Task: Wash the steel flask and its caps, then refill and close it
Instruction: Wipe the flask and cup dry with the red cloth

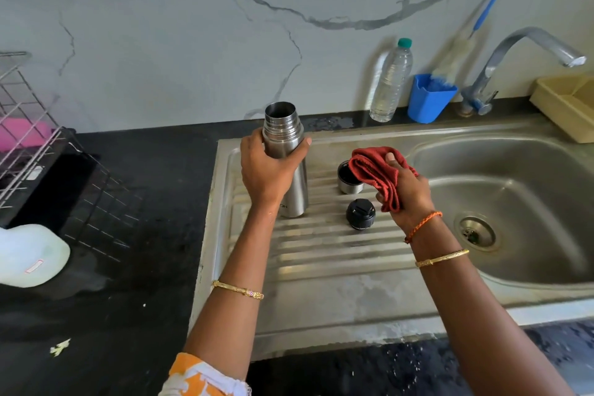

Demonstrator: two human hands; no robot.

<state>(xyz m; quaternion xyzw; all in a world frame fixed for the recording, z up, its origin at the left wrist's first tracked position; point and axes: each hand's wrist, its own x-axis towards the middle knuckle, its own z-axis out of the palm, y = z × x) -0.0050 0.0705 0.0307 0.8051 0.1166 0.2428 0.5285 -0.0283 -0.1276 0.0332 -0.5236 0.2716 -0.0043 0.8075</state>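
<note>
My left hand (268,167) grips the uncapped steel flask (284,151), upright on the sink drainboard (321,254). Right of it: steel cup cap (347,183), black stopper cap (360,214) nearer. My right hand (406,193) clutches a red cloth (374,170).

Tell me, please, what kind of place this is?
Most likely a home kitchen: a steel sink with a tap, a wire dish rack on the dark counter, and a bottle brush.
</note>
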